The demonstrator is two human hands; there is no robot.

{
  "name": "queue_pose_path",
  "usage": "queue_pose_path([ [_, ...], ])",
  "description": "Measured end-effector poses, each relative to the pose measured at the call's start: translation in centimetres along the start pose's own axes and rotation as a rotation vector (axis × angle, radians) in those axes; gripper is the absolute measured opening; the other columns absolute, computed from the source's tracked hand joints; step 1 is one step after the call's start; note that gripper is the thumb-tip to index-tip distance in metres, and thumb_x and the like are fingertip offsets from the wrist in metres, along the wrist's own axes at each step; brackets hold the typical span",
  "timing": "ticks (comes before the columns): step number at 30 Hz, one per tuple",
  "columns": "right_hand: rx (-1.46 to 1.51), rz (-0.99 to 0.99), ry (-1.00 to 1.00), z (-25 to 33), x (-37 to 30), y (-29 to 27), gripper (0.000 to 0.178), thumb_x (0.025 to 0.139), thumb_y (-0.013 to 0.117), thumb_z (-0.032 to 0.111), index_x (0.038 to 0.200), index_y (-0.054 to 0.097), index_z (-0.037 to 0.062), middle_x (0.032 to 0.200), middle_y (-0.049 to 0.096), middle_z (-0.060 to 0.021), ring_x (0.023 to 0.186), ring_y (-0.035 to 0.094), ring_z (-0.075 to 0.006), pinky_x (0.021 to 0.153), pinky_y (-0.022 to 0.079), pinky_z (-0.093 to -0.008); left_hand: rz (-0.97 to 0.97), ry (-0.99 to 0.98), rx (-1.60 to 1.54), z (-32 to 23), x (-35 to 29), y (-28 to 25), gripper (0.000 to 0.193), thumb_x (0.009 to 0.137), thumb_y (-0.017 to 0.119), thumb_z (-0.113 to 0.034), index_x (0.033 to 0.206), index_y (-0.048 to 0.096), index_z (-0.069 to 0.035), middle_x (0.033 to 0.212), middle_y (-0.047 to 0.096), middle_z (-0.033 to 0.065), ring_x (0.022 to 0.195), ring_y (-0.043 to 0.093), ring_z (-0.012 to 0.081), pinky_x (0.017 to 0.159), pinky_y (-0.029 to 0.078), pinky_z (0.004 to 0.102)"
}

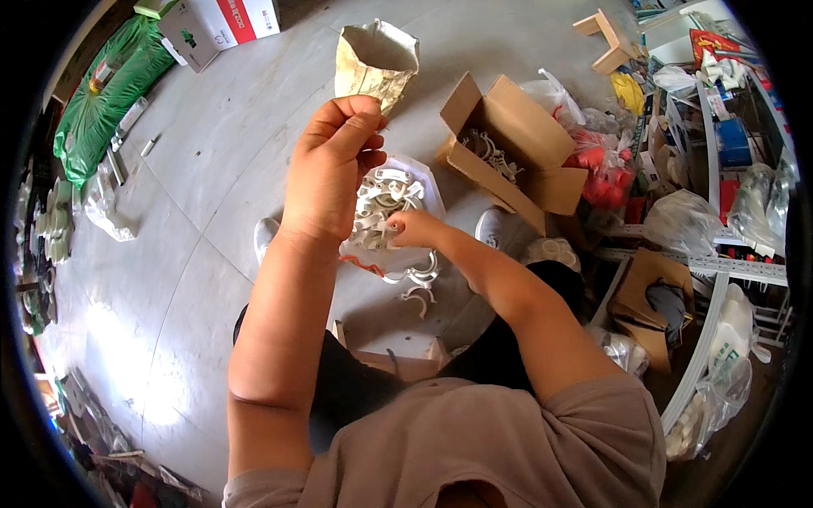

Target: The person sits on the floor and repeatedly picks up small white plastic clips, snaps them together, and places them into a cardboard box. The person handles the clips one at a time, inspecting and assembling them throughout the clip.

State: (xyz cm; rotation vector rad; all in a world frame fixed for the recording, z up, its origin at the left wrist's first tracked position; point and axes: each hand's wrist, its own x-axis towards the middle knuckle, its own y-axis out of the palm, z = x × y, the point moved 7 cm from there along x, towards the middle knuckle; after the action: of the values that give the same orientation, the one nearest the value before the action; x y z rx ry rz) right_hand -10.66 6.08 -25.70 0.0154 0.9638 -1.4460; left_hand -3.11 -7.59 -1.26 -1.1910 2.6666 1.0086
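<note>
My left hand (334, 157) is raised, its thumb and forefinger pinched together. Its fingertips overlap the near side of a creased tan paper bag (373, 80) that gapes open; whether they touch it, or what they hold, I cannot make out. Lower down, my right hand (415, 229) curls its fingers round a white plastic pipe clip at the edge of a heap of such pipe clips (377, 203). The heap lies in a pale, many-sided container (432, 190), partly hidden by my left hand and wrist. A few loose clips (419, 279) lie nearer to me on the floor.
An open cardboard box (555, 144) with more clips stands to the right of the heap. Beyond it are bagged goods (605, 165) and metal shelving (737, 267). A small wooden stool (605, 42) stands far right; a green sack (110, 93) and white carton (220, 30) are far left.
</note>
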Motion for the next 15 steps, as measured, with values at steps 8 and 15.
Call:
queue_pose_path([
  [8, -0.386, -0.338, 0.077, -1.8, 3.4, 2.8, 0.024, 0.068, 0.055, 0.016, 0.091, 0.055, 0.0082, 0.089, 0.06, -0.012, 0.086, 0.056, -0.0292, 0.075, 0.044, -0.0387, 0.005, 0.005, -0.003, -0.1, -0.2, -0.3, 0.01, 0.085, 0.052, -0.016, 0.093, 0.056, -0.01, 0.083, 0.054, -0.0007, 0.071, 0.047, 0.0071, 0.066, 0.041, 0.0221],
  [15, -0.329, -0.23, -0.054, 1.9, 1.8, 0.9, 0.031, 0.067, 0.052, 0.007, 0.098, 0.051, 0.0063, 0.091, 0.06, -0.0102, 0.076, 0.057, -0.0286, 0.068, 0.045, -0.0371, -0.015, 0.006, -0.024, -0.8, -0.6, -0.7, 0.008, 0.083, 0.054, -0.015, 0.087, 0.055, -0.009, 0.082, 0.054, 0.0009, 0.072, 0.047, 0.0089, 0.066, 0.04, 0.0231],
])
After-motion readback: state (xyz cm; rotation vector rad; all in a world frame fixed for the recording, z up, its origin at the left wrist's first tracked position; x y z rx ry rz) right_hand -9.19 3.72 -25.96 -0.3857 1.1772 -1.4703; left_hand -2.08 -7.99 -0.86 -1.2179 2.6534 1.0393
